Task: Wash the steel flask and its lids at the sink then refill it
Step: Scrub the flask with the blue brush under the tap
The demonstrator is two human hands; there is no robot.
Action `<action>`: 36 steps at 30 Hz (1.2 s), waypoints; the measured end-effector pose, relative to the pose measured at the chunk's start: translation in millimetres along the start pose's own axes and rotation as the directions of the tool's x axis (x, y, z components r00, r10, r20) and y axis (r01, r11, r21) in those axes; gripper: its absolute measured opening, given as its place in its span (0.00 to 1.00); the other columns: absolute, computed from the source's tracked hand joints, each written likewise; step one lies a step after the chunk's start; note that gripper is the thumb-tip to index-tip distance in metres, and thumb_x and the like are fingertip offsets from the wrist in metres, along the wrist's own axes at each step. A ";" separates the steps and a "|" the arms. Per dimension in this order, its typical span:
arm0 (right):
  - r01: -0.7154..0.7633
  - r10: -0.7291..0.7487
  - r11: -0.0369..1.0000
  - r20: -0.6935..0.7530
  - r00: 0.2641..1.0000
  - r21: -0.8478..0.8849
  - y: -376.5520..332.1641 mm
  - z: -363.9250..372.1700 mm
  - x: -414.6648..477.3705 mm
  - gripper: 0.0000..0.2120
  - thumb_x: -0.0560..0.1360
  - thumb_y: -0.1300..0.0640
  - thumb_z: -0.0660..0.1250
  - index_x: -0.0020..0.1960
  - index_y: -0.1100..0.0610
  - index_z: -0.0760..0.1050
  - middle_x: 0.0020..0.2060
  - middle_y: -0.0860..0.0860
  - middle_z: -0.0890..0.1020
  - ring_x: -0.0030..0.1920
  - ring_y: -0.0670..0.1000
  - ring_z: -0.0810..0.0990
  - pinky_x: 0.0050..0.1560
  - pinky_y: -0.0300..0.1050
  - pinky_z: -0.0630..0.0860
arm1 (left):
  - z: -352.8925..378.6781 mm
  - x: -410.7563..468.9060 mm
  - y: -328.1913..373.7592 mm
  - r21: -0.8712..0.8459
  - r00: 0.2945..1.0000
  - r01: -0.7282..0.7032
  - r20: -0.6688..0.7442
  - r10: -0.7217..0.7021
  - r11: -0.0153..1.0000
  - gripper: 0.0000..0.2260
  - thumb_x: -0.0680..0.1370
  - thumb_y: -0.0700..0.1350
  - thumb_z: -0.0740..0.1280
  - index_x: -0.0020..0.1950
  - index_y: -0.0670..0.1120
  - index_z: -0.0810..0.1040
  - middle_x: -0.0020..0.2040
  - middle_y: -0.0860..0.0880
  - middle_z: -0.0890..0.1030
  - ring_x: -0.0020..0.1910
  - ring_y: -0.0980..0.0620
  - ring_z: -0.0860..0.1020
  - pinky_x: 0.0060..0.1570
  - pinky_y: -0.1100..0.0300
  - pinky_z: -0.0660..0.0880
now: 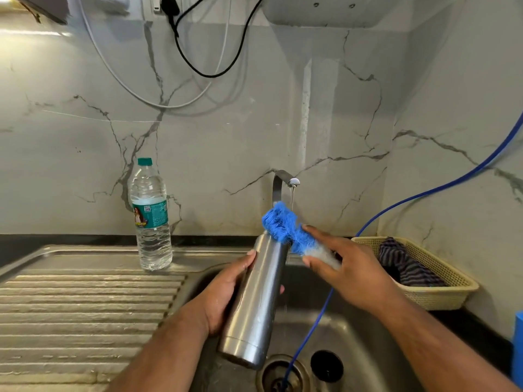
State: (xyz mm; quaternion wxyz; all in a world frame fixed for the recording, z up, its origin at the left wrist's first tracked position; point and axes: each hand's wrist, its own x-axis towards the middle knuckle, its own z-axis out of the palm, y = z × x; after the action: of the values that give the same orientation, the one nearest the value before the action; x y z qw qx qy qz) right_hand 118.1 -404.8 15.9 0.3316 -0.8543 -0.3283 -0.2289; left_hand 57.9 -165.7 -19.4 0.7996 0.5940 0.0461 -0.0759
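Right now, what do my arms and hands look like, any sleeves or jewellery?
Bare as far as the picture shows: no sleeves, watch or bracelet. The left hand and right hand wear no gloves, and no rings show.

The steel flask (254,301) and blue brush (283,222) fill the gap between the fingers of the left hand (223,292) and right hand (348,267). Just past the right fingertips the tap (278,182) bars the way. A blue hose (314,321) crosses below them, and a basket (447,295) stands to their right. Left of the left fingers the draining board (85,306) lies open, bar a plastic bottle (151,222).
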 end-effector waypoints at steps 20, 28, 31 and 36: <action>-0.045 -0.178 0.951 0.662 0.728 0.305 -21.1 -25.0 -8.9 0.27 0.75 0.52 0.78 0.70 0.37 0.76 0.58 0.36 0.84 0.56 0.37 0.81 0.59 0.34 0.75 | -11.6 6.2 1.3 -0.176 0.994 -0.059 -0.099 0.042 0.983 0.32 0.72 0.62 0.70 0.63 0.37 0.79 0.52 0.32 0.83 0.43 0.38 0.84 0.42 0.49 0.82; -0.053 -0.148 0.947 0.576 0.804 0.318 -19.5 -20.5 -8.6 0.27 0.74 0.51 0.78 0.69 0.32 0.75 0.55 0.33 0.83 0.53 0.37 0.81 0.56 0.36 0.77 | -12.2 7.8 1.0 -0.209 0.991 -0.042 -0.130 0.015 0.977 0.30 0.76 0.64 0.63 0.65 0.41 0.77 0.50 0.34 0.84 0.42 0.38 0.85 0.41 0.47 0.82; -0.017 -0.174 0.955 0.609 0.774 0.295 -19.6 -20.2 -8.1 0.27 0.75 0.50 0.77 0.69 0.33 0.75 0.57 0.32 0.82 0.56 0.36 0.80 0.56 0.34 0.76 | -10.0 1.8 4.1 -0.234 0.991 -0.034 -0.133 0.003 0.972 0.30 0.78 0.65 0.62 0.69 0.43 0.75 0.55 0.33 0.84 0.46 0.35 0.85 0.48 0.45 0.79; 0.085 -0.094 0.995 0.195 0.976 0.056 -9.2 -10.6 -4.2 0.27 0.75 0.42 0.74 0.69 0.24 0.68 0.55 0.31 0.81 0.52 0.30 0.78 0.48 0.29 0.71 | -9.5 4.1 -0.2 -0.179 0.979 -0.035 -0.202 -0.002 0.983 0.32 0.81 0.64 0.58 0.64 0.37 0.81 0.56 0.32 0.82 0.46 0.37 0.83 0.52 0.45 0.78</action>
State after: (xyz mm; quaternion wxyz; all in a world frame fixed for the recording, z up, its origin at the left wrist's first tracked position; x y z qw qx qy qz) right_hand 106.9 -408.9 24.2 0.3067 -0.8491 -0.4030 -0.1502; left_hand 62.0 -156.9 -23.1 0.8422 0.5236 0.1285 -0.0041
